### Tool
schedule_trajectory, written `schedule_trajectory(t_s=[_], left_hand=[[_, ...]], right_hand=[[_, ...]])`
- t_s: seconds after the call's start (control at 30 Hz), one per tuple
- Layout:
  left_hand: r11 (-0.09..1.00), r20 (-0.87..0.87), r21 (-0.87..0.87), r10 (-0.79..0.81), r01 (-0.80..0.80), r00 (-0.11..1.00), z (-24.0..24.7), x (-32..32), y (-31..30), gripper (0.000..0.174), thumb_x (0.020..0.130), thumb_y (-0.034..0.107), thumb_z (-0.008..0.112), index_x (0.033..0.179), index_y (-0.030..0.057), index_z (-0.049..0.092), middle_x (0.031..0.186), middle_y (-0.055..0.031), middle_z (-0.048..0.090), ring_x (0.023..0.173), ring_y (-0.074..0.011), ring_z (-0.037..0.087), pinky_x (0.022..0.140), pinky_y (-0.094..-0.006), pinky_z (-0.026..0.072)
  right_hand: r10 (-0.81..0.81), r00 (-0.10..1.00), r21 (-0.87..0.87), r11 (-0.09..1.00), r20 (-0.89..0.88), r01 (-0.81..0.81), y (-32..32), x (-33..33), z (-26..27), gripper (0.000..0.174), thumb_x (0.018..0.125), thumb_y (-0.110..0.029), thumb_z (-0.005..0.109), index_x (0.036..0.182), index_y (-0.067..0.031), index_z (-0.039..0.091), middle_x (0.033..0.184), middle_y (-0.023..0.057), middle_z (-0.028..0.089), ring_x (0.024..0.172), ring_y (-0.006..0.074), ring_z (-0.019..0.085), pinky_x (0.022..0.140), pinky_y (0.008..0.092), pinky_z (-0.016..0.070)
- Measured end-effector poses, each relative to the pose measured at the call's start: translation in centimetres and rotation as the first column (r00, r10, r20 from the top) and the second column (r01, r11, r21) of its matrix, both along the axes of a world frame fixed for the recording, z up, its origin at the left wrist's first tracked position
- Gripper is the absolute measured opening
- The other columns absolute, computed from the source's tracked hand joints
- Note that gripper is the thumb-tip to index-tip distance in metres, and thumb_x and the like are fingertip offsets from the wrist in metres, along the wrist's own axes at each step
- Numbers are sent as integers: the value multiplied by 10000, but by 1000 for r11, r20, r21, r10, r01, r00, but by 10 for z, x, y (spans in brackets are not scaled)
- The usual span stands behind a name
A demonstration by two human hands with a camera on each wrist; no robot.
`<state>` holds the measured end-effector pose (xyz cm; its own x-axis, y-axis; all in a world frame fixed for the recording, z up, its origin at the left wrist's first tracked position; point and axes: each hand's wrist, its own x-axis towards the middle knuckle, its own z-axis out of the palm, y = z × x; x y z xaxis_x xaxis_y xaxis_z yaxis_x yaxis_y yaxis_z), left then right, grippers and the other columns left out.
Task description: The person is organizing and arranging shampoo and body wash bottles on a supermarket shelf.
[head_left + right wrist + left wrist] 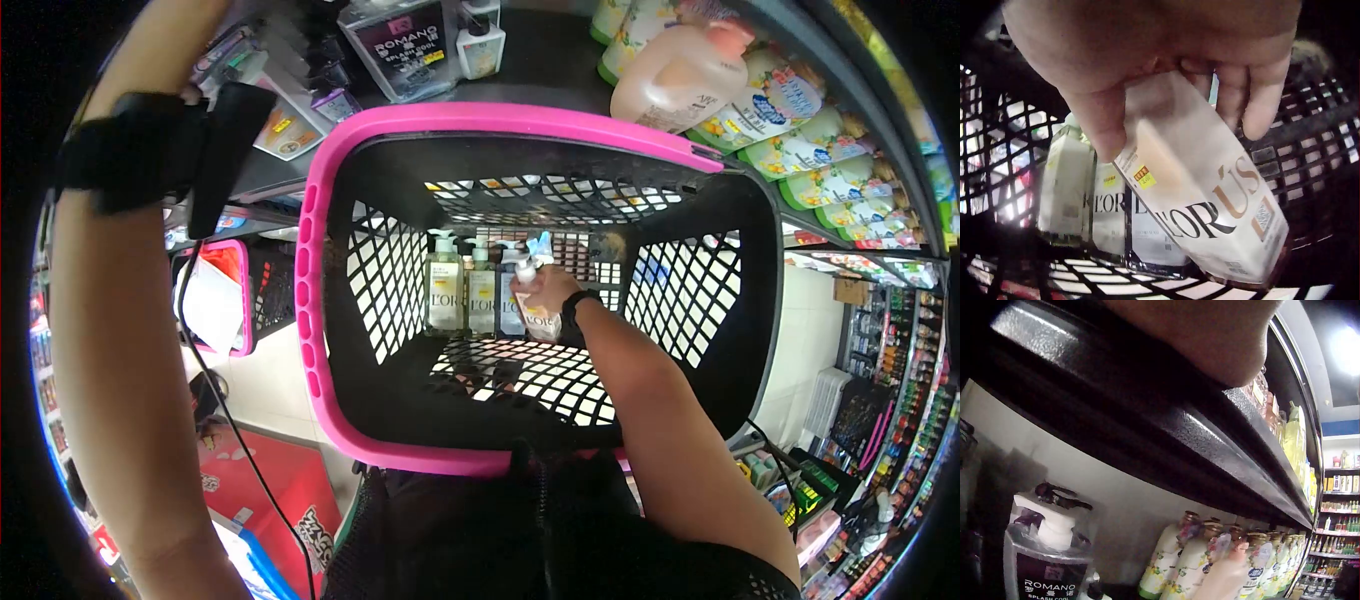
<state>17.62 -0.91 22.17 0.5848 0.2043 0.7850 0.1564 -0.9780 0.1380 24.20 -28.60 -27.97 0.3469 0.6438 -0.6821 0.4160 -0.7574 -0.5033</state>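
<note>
Inside the black basket with a pink rim [430,118], my right hand [548,290] grips a L'ORÚS pump bottle [541,322] by its upper part. In the right wrist view the bottle [1204,194] leans, with thumb and fingers of the hand [1160,56] round it. Upright to its left stand a pale green bottle [445,295], another green one [482,300] and a bluish one [511,305]. My left arm reaches up past the basket; in the left wrist view part of the left hand [1210,337] is at the black shelf edge [1147,431], its fingers hidden.
A shelf beyond the basket holds a ROMANO bottle [405,50], a pink-beige bottle [680,78] and several floral bottles [825,150]. Another basket [245,295] stands at the left, near a red box [265,480]. A cable hangs beside my left arm.
</note>
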Motion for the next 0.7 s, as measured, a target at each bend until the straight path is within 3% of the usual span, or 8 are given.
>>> schedule_trajectory(t_s=[0.27,0.33,0.37,0.4,0.5,0.53,0.6,0.7], left_hand=[[969,-1,-21,247,-247,969,5,11,10,354,816,331,532,727,20,677,723,-228,649,694,-397,652,677,-483,520],[980,65,-28,199,-197,978,6,7,7,328,810,318,565,657,36,630,683,-200,634,646,-390,636,623,-487,510],[969,-94,-93,221,-230,971,13,5,6,294,806,337,567,755,65,669,782,-184,663,732,-371,653,681,-479,524],[952,-243,-148,229,-270,943,21,3,6,301,801,355,569,854,94,709,881,-168,693,817,-352,671,740,-471,538],[978,-122,-141,135,-152,983,16,5,13,302,807,324,573,772,37,660,826,-170,667,783,-350,660,698,-465,533],[982,-71,-154,98,-108,993,14,5,16,301,808,330,583,737,43,635,810,-156,661,754,-357,651,678,-476,523],[977,-38,-213,23,-31,999,17,-2,15,273,806,308,604,736,47,636,798,-143,644,754,-352,640,677,-473,515],[953,-32,-283,-116,103,993,19,-13,18,262,799,300,630,731,47,629,795,-126,636,774,-337,632,683,-454,501]], right_hand=[[246,965,70,965,85,-252,7,-5,85,540,664,-291,820,1006,46,572,996,216,660,943,342,640,829,403,501],[231,973,46,972,1,-231,28,-16,169,501,684,-292,821,1002,31,610,989,186,681,925,315,665,807,379,505],[130,977,221,971,-171,-91,34,-28,219,497,721,-216,809,1096,28,590,1032,146,688,994,260,666,847,349,510],[146,959,300,951,-245,-68,31,-26,184,485,765,-104,773,1179,13,550,1109,107,676,1086,199,634,896,325,502],[85,945,483,872,-315,83,44,-49,287,583,756,-86,789,1266,-15,516,1197,77,637,1099,193,613,938,322,481],[97,994,408,907,44,-106,48,-58,322,608,733,-98,813,1256,-5,518,1160,77,639,1040,176,612,920,323,486],[1,999,656,754,-46,30,44,-65,319,540,742,-185,811,1186,2,569,1143,105,654,1017,176,633,891,328,493],[-149,961,737,617,-234,276,37,-84,357,536,748,-113,806,1194,11,536,1076,70,640,977,133,613,861,311,506]])
